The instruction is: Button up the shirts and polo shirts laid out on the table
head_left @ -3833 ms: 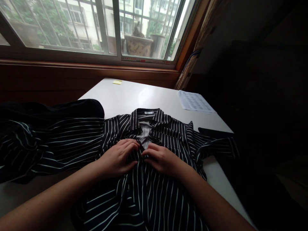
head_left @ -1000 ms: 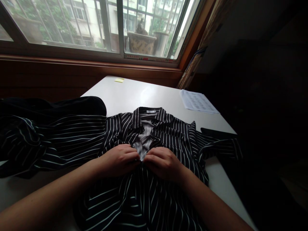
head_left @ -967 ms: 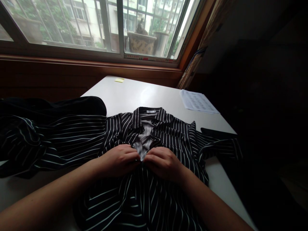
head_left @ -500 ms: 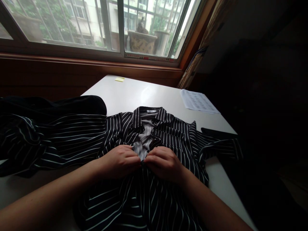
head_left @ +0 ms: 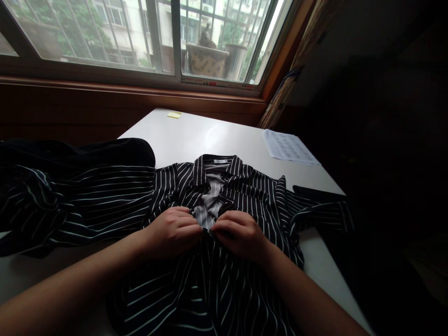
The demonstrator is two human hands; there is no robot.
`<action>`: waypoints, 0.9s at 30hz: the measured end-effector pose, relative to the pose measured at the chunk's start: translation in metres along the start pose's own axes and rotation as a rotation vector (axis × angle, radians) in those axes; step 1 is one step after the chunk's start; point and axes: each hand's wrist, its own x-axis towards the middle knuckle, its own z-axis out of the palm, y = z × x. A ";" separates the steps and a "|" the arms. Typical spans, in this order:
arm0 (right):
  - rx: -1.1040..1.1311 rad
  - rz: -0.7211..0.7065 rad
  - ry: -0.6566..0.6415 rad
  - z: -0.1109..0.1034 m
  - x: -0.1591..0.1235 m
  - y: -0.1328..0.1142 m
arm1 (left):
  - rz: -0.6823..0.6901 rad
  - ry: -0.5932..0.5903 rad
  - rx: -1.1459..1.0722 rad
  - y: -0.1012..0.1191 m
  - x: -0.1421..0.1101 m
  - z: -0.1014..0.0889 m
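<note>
A black shirt with white stripes (head_left: 252, 196) lies spread on the white table, its collar toward the window and its sleeves out to both sides. Above the middle of the chest the front is parted, and the paler inside shows. My left hand (head_left: 175, 232) pinches the left front edge of the shirt. Close beside it, my right hand (head_left: 240, 233) pinches the right front edge. Both sets of fingertips nearly meet at the bottom of the opening. Any button between them is hidden by the fingers.
Dark folded cloth (head_left: 105, 151) lies at the left behind the sleeve. Printed sheets of paper (head_left: 290, 147) rest near the right edge of the white table (head_left: 196, 133). A yellow sticky note (head_left: 174, 115) is at the far edge, below the window (head_left: 210, 81).
Both hands have shifted very slightly, with the fingertips still together at the shirt front. The shirt otherwise lies as before.
</note>
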 end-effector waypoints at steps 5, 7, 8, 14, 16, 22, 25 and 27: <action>0.031 0.037 0.028 -0.001 -0.002 0.004 | -0.011 0.003 -0.003 -0.001 0.001 -0.002; 0.038 0.041 0.025 -0.001 -0.002 0.005 | -0.014 -0.002 -0.011 -0.002 0.001 -0.002; 0.043 0.043 0.024 -0.001 -0.002 0.005 | -0.015 -0.003 -0.015 -0.002 0.000 -0.001; 0.075 0.051 0.033 -0.001 -0.001 0.006 | -0.022 -0.008 -0.027 -0.003 -0.001 0.000; 0.082 0.049 0.033 -0.001 -0.002 0.006 | -0.025 -0.006 -0.026 -0.003 -0.001 0.000; 0.085 0.042 0.027 0.000 -0.002 0.006 | -0.040 -0.017 -0.017 -0.003 0.001 0.000; 0.086 0.043 0.014 0.000 -0.002 0.006 | -0.042 -0.021 -0.026 -0.003 0.001 0.000; 0.089 0.037 0.011 0.000 -0.002 0.005 | -0.042 -0.022 -0.033 -0.003 0.001 0.000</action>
